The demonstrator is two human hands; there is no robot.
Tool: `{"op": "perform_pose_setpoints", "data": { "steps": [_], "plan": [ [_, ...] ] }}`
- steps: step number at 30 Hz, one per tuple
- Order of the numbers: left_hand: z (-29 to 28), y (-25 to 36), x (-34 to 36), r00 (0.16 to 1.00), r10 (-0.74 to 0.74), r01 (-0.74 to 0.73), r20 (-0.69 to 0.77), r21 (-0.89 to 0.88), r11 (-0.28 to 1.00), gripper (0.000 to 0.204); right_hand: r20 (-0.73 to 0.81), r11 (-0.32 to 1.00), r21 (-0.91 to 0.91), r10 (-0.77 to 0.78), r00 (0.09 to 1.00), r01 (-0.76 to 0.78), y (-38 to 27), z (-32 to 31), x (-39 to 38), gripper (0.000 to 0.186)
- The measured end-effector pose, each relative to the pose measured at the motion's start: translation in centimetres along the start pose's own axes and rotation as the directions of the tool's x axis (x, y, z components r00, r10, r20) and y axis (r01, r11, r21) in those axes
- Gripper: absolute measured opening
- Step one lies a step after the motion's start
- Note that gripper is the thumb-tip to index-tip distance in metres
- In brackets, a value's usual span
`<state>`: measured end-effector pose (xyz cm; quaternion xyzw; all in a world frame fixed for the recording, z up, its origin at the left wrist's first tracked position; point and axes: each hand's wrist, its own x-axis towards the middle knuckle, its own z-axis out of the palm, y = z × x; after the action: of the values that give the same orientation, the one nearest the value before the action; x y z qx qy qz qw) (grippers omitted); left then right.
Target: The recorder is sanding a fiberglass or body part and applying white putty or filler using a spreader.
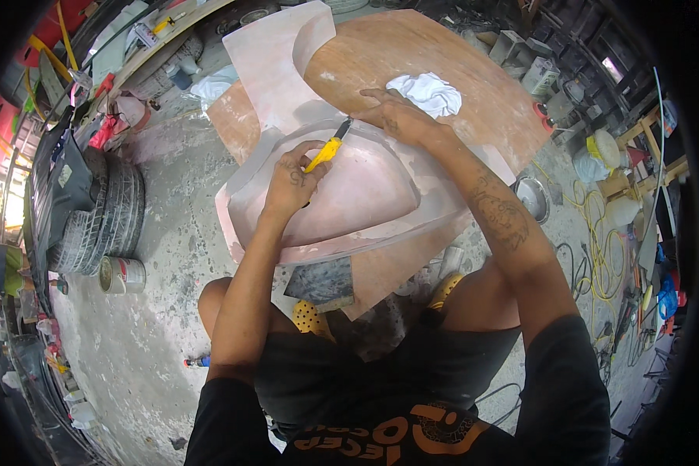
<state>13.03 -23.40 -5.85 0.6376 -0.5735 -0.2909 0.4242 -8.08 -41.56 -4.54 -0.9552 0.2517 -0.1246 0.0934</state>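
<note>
A pinkish-white moulded panel (276, 66) with a raised rim and a recessed hollow lies in front of me on a brown board (443, 46). My left hand (293, 180) is closed around the yellow handle of a cutter knife (326, 151). Its dark narrow front end points up and right, the tip by the panel's rim near my other hand. With fingers spread, my right hand (396, 116) rests at the far side of the hollow, beside the knife tip. A crumpled white cloth (427, 93) lies on the board just past that hand.
Tyres (105, 210) and an open can (122, 275) stand on the concrete floor to the left. A dark grey sheet (322, 284) lies below the panel's near edge. To the right are a metal bowl (531, 198) and a coiled yellow hose (598, 241).
</note>
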Motion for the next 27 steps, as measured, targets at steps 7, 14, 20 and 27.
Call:
{"op": "perform_pose_setpoints", "data": {
  "steps": [7, 14, 20, 27],
  "plan": [
    [0.3, 0.4, -0.3, 1.0, -0.001, 0.002, 0.026, -0.04, 0.999, 0.036, 0.001, 1.0, -0.009, -0.009, 1.0, 0.009, 0.7, 0.1, -0.3, 0.065],
    [0.3, 0.4, -0.5, 0.999, 0.014, -0.013, 0.036, -0.021, 1.0, 0.037, 0.035, 1.0, 0.001, -0.002, 0.999, 0.002, 0.2, -0.4, -0.5, 0.066],
    [0.6, 0.9, -0.6, 0.999, 0.008, -0.006, 0.045, -0.046, 0.999, 0.039, 0.053, 1.0, -0.028, -0.011, 0.999, 0.012, 0.0, -0.9, -1.0, 0.066],
    [1.0, 1.0, -0.7, 0.999, -0.008, 0.01, 0.036, -0.057, 0.998, 0.04, 0.055, 1.0, -0.006, -0.007, 0.998, 0.007, 0.3, -0.7, -0.9, 0.063]
  ]
}}
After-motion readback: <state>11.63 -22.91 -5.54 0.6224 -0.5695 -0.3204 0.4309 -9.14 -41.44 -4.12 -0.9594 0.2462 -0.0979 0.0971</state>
